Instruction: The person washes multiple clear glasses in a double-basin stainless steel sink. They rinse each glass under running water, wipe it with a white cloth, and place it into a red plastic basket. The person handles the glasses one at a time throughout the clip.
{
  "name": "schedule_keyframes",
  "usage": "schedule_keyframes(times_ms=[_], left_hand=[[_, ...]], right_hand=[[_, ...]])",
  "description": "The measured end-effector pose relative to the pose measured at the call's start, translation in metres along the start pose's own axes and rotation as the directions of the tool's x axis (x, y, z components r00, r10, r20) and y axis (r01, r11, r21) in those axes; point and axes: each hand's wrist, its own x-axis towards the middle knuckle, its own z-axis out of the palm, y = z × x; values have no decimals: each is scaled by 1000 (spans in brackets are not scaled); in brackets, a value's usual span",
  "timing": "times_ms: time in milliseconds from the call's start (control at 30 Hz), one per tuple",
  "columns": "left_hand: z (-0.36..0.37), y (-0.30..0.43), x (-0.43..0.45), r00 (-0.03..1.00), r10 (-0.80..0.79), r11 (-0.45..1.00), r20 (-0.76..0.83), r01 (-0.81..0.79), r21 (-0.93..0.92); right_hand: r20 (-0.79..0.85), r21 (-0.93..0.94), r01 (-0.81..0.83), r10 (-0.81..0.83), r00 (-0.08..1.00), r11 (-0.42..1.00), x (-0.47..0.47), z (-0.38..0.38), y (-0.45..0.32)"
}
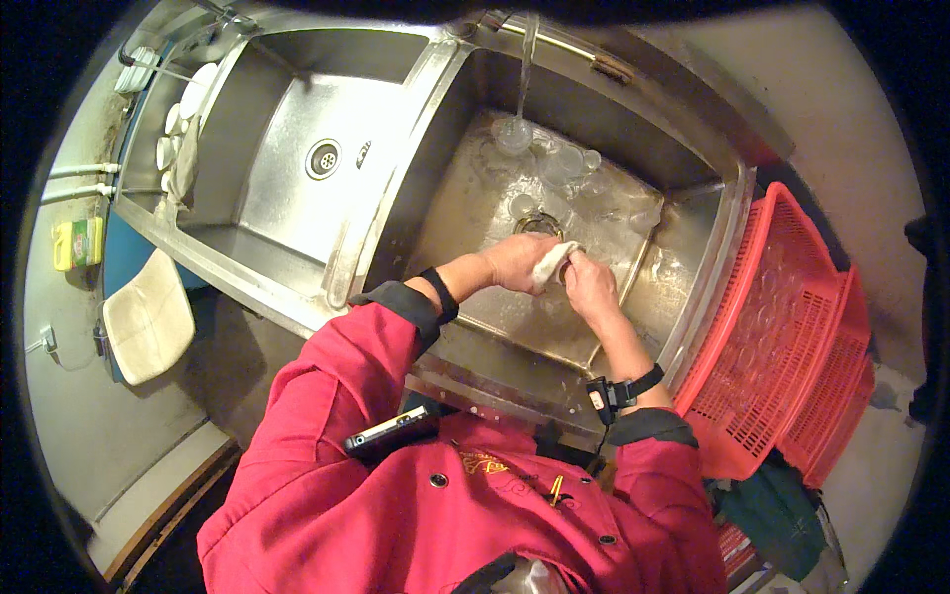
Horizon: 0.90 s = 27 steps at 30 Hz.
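Over the right basin of a stainless steel sink (445,245), my left hand (523,261) grips a pale cloth (555,266). Close against it on the right, my right hand (591,286) is closed at the cloth's edge on a small object, mostly hidden by the fingers. Beyond my hands, several clear cups (562,162) lie on the basin floor. Water (528,74) runs down from above onto one clear cup (512,134) at the back. A round drain fitting (539,223) shows just past my left hand.
The left basin (326,111) has a drain strainer (324,160). White bowls (165,152) and a draped cloth (185,160) stand at the far left. Red plastic baskets (772,319) are right of the sink, the nearer one holding clear items. A cream chair seat (150,319) is at left.
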Motion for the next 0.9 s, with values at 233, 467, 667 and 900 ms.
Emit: schedule_keyframes(times_ms=[233, 467, 667, 900], left_hand=[[-5, 22, -3, 985, 15, 988, -169, 11, 154], [1, 34, -8, 975, -1, 988, -222, 35, 152], [-25, 26, -15, 844, -489, 807, -218, 343, -481], [-93, 1, -66, 954, -241, 933, -177, 278, 229]], right_hand=[[351, 614, -607, 515, 782, 505, -15, -3, -5], [-225, -20, 232, -231, 947, 972, -14, -4, -4], [-181, 283, -30, 84, 980, 959, 6, -18, -9], [-206, 196, -198, 237, 949, 960, 79, -17, 0]])
